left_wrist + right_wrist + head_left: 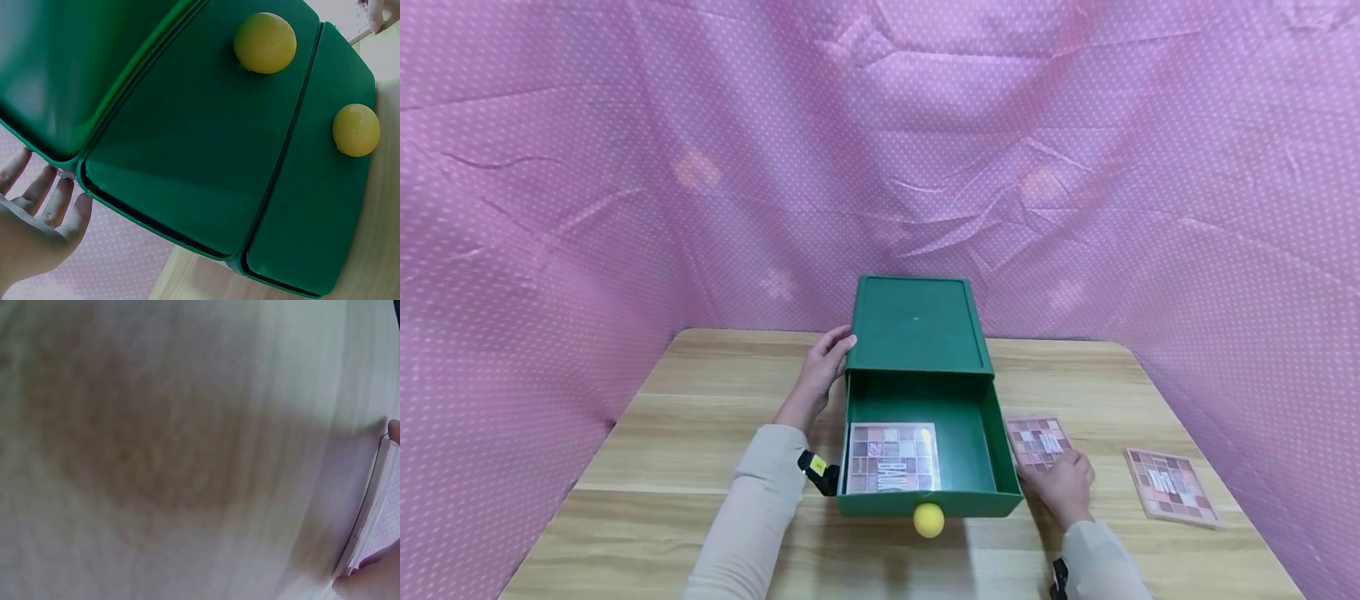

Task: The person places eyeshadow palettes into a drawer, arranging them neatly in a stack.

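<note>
A green drawer box [917, 325] stands mid-table with its top drawer [966, 442] pulled out. Inside that drawer, at the left, lies an eyeshadow palette [891, 458] with a grid of coloured squares. My left hand [822, 371] rests its fingers against the box's left side; the left wrist view shows the fingers [59, 197] nearly straight along the box edge. To the right of the drawer, my right hand [1063, 483] grips a second eyeshadow palette [1037, 437] by its edges, fingers and thumb at opposite ends. Only this palette's edge [369, 500] shows in the right wrist view.
A third eyeshadow palette [1172, 486] lies farther right on the wooden table [700, 433]. Yellow round knobs [928, 520] stick out from the drawer fronts; the left wrist view shows a lower drawer [312, 181] closed. A pink dotted curtain [925, 167] hangs behind and at both sides.
</note>
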### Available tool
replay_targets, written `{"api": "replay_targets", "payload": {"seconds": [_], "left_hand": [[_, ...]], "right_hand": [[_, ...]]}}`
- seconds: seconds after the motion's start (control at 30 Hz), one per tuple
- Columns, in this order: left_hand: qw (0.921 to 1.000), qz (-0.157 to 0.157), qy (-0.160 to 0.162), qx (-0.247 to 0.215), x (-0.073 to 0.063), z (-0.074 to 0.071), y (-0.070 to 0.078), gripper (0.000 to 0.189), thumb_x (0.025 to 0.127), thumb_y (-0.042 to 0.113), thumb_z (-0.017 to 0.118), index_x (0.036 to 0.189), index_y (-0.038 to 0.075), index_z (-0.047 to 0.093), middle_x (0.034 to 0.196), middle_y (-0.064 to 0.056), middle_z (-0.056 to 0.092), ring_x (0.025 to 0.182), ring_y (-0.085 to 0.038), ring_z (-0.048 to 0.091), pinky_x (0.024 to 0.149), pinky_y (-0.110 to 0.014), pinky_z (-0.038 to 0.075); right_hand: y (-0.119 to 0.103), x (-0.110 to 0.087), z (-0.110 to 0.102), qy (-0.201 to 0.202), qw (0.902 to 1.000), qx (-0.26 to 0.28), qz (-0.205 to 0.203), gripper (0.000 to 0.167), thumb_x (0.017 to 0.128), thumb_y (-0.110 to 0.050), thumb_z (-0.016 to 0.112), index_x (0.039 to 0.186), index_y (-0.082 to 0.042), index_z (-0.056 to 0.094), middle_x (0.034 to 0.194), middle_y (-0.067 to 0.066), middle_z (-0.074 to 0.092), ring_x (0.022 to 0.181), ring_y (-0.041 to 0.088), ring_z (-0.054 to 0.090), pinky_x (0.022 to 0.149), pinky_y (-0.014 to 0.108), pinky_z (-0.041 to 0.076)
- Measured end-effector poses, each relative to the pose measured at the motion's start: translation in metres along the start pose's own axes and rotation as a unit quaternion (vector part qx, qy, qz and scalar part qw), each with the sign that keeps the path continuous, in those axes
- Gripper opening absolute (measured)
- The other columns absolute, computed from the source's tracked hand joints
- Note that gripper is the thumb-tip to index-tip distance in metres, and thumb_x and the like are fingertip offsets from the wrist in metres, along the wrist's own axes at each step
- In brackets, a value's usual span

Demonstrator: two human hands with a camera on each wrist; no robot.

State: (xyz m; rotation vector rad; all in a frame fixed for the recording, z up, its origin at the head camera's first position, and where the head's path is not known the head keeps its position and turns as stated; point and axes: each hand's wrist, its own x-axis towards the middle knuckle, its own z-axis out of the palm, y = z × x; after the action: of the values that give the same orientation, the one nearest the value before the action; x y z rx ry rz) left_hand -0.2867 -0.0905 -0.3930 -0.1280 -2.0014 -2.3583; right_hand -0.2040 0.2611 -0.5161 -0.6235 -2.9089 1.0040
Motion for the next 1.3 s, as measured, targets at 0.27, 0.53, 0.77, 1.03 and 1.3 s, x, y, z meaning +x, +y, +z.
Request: {"api": "replay_targets", "payload": {"seconds": [0.27, 0.53, 0.77, 1.03, 1.3], "left_hand": [[0.9999, -0.003, 0.004, 0.01, 0.0, 0.001, 0.001, 0.04, 0.085, 0.023, 0.053, 0.121, 0.007, 0.046, 0.12, -0.01, 0.042, 0.108, -0.021, 0.04, 0.087, -0.039, 0.035], [1.0, 0.001, 0.004, 0.007, 0.0, 0.002, -0.002, 0.039, 0.085, 0.023, 0.053, 0.12, 0.006, 0.046, 0.12, -0.01, 0.043, 0.109, -0.021, 0.039, 0.088, -0.039, 0.035], [1.0, 0.008, 0.003, 0.002, 0.001, 0.001, -0.001, 0.04, 0.086, 0.021, 0.052, 0.121, 0.003, 0.045, 0.12, -0.012, 0.043, 0.109, -0.022, 0.038, 0.088, -0.04, 0.035], [1.0, 0.003, 0.007, 0.001, -0.002, 0.003, 0.0, 0.039, 0.085, 0.021, 0.053, 0.12, 0.004, 0.046, 0.121, -0.011, 0.043, 0.11, -0.021, 0.039, 0.088, -0.039, 0.035], [1.0, 0.004, 0.007, 0.003, -0.005, 0.004, 0.001, 0.04, 0.085, 0.021, 0.053, 0.121, 0.004, 0.046, 0.121, -0.012, 0.043, 0.11, -0.022, 0.038, 0.088, -0.04, 0.035]], "right_hand": [[0.005, 0.001, -0.008, 0.021, 0.9985, -0.01, -0.05, 0.099, 0.061, -0.044, 0.071, 0.113, 0.025, 0.022, 0.104, 0.035, 0.028, 0.094, 0.043, 0.029, 0.084, 0.052, 0.03], [0.002, 0.006, -0.031, 0.021, 0.9968, 0.019, -0.075, 0.095, 0.061, -0.042, 0.073, 0.113, 0.023, 0.027, 0.103, 0.033, 0.033, 0.092, 0.041, 0.034, 0.079, 0.051, 0.034], [-0.011, 0.01, -0.054, 0.051, 0.9922, 0.014, -0.113, 0.083, 0.062, -0.035, 0.073, 0.109, 0.02, 0.033, 0.097, 0.03, 0.039, 0.086, 0.04, 0.041, 0.073, 0.051, 0.037], [-0.021, 0.013, -0.082, 0.091, 0.9824, -0.006, -0.163, 0.08, 0.06, -0.031, 0.074, 0.103, 0.024, 0.035, 0.092, 0.034, 0.04, 0.084, 0.045, 0.04, 0.074, 0.054, 0.034], [-0.034, 0.01, -0.11, 0.106, 0.9782, -0.003, -0.179, 0.075, 0.059, -0.034, 0.076, 0.099, 0.018, 0.039, 0.087, 0.026, 0.042, 0.079, 0.038, 0.041, 0.066, 0.047, 0.037]]}}
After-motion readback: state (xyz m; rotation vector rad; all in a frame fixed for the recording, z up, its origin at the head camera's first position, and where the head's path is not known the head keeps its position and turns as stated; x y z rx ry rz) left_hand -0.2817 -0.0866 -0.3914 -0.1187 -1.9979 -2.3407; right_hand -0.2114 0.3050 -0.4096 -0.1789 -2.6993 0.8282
